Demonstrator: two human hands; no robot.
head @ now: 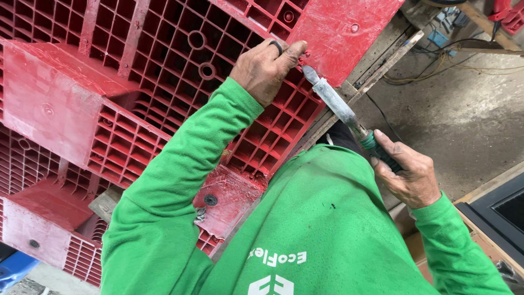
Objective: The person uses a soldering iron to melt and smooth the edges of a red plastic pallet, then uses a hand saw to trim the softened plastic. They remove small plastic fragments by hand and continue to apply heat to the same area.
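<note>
My left hand [265, 68], with a dark ring on one finger, presses on the ribbed underside of a red plastic pallet [164, 71], its thumb and fingertip pinched at a small red bit by the pallet's edge. My right hand [406, 177] grips the green and black handle of a metal-shafted heating tool [335, 104]. The tool's tip touches the pallet right beside my left thumb. Both arms are in green long sleeves.
The pallet lies on wooden boards [376, 71] above a concrete floor [469, 114]. Cables [436, 68] trail across the floor at the upper right. A dark framed panel [499, 210] sits at the right edge, and a blue object [13, 265] at the lower left.
</note>
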